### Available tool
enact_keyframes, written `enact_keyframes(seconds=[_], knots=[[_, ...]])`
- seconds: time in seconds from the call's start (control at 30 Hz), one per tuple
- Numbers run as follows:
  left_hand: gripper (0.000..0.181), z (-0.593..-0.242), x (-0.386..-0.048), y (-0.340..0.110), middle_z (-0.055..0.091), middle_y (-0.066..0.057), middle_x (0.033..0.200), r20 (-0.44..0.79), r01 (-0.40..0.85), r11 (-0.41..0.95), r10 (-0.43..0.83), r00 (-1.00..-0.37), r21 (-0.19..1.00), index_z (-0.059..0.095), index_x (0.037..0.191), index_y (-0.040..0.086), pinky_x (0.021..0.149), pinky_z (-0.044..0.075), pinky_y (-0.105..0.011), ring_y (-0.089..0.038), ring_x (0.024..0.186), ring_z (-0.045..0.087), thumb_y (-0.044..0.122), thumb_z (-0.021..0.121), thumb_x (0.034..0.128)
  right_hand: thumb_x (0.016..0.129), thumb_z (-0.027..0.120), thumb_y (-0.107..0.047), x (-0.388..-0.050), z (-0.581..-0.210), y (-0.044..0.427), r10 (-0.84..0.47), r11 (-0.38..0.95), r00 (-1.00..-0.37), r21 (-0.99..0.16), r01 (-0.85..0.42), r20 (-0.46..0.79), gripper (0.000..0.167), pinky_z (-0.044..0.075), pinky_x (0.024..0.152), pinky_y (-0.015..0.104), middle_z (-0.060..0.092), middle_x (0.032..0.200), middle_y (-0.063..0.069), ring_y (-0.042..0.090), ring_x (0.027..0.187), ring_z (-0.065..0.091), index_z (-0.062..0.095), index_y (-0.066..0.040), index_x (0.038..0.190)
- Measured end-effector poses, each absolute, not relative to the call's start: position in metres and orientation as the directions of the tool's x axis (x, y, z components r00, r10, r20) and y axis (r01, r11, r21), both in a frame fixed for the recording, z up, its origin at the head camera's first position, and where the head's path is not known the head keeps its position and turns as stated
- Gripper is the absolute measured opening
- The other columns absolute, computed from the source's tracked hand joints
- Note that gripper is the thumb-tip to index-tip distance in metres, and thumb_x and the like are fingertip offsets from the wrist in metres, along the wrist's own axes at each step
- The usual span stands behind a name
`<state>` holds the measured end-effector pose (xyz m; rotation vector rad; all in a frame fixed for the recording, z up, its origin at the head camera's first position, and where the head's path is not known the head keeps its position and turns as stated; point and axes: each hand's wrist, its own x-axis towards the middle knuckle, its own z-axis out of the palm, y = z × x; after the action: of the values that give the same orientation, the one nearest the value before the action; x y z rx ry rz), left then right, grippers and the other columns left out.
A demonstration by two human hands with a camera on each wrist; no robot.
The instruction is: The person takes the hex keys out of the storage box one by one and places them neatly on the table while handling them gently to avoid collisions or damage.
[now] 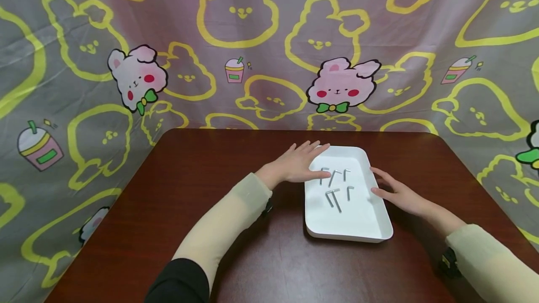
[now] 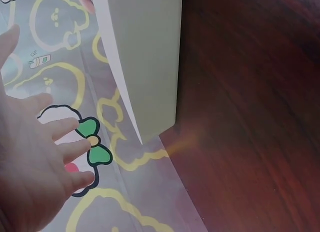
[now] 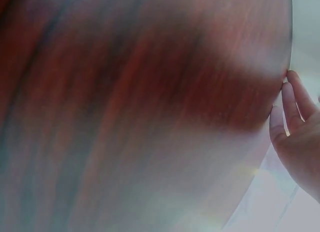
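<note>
A white rectangular tray (image 1: 364, 216) holds several L-shaped metal hex keys (image 1: 349, 193), lying apart in two loose rows. Over the tray's far left part reaches my left hand (image 1: 296, 162), fingers spread and straight, holding nothing; whether it touches the rim I cannot tell. In the left wrist view, this hand (image 2: 37, 157) is spread beside the tray's outer wall (image 2: 145, 51). My right hand (image 1: 400, 194) is at the tray's right side, fingers extended toward the rim. The right wrist view shows the right hand's (image 3: 300, 132) fingertips by the tray's edge.
The dark reddish-brown table (image 1: 189, 191) extends around the tray. Behind it and along both sides hangs a grey cloth (image 1: 269, 60) printed with yellow outlines, rabbits and drink cups.
</note>
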<state>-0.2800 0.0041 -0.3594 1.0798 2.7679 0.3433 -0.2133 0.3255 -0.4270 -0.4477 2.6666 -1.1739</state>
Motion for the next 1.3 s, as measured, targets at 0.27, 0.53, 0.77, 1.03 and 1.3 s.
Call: enact_keyframes(seconds=[0.27,0.53,0.77,1.03,1.3], knots=[[0.085,-0.356,-0.291,0.008,0.021,-0.001,0.16,-0.045,0.652,0.703,0.689,-0.723,0.283,0.017,0.156,0.03,0.115,0.009,-0.049,-0.018,0.145,0.017,0.073,0.043,0.0883,0.099,0.058,-0.024,-0.213,-0.425,0.325,-0.346,0.637,-0.936,-0.748,-0.186,-0.063,0.072,0.039,0.093,0.058,0.04,0.138,0.032,0.047,0.125,0.041,0.016,-0.006,0.154],[0.078,-0.359,-0.3,0.009,0.031,0.004,0.155,-0.028,0.634,0.687,0.686,-0.727,0.356,0.028,0.154,0.027,0.112,0.024,-0.039,-0.012,0.141,0.027,0.067,0.049,0.0903,0.099,0.058,-0.024,-0.215,-0.423,0.322,-0.355,0.631,-0.933,-0.752,-0.191,-0.061,0.071,0.037,0.095,0.059,0.039,0.139,0.032,0.048,0.126,0.039,0.017,-0.003,0.153],[0.072,-0.363,-0.304,0.012,0.044,0.004,0.147,-0.027,0.586,0.69,0.657,-0.754,0.426,0.036,0.151,0.027,0.105,0.035,-0.039,-0.013,0.132,0.041,0.062,0.054,0.0905,0.099,0.057,-0.026,-0.214,-0.422,0.322,-0.348,0.639,-0.934,-0.749,-0.175,-0.078,0.072,0.035,0.095,0.062,0.037,0.14,0.033,0.049,0.127,0.037,0.016,-0.004,0.154],[0.063,-0.378,-0.311,0.022,0.059,-0.004,0.129,-0.015,0.523,0.592,0.671,-0.741,0.613,0.05,0.141,0.016,0.093,0.044,-0.03,-0.016,0.114,0.056,0.052,0.062,0.0907,0.099,0.057,-0.024,-0.213,-0.423,0.323,-0.346,0.636,-0.935,-0.752,-0.175,-0.075,0.071,0.037,0.095,0.061,0.038,0.139,0.033,0.049,0.126,0.039,0.015,-0.004,0.154],[0.052,-0.399,-0.315,0.035,0.063,-0.007,0.12,0.045,0.492,0.493,0.672,-0.739,0.717,0.059,0.131,0.01,0.086,0.046,-0.024,-0.013,0.102,0.06,0.04,0.069,0.0896,0.099,0.058,-0.024,-0.212,-0.423,0.322,-0.34,0.638,-0.937,-0.75,-0.172,-0.074,0.071,0.039,0.094,0.058,0.039,0.139,0.033,0.048,0.126,0.04,0.016,-0.003,0.153]])
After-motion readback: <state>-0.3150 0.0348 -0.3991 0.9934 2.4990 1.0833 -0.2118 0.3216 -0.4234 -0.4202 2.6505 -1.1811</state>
